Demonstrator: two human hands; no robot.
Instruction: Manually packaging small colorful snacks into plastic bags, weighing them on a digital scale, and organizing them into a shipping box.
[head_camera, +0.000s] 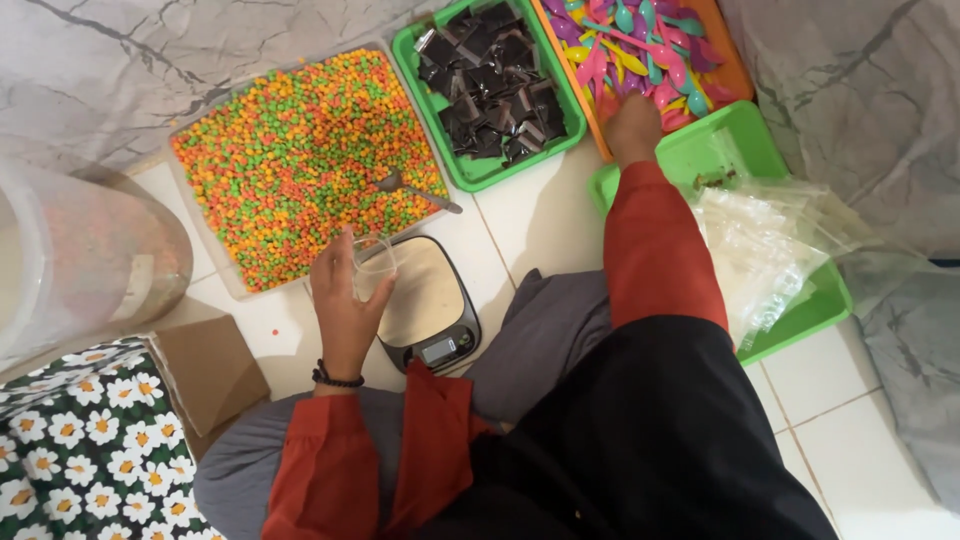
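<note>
Cup held over scale, other hand in spoons.
Left hand (343, 300) grips a clear cup (374, 268) above the scale (428, 305); right hand (633, 128) reaches into the spoon tray (727, 45), its grip hidden.

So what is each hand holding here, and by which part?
The left hand grips a small clear plastic cup by its side wall, over the scale. The right hand reaches into the tray of coloured spoons; whether it grips one cannot be told.
</note>
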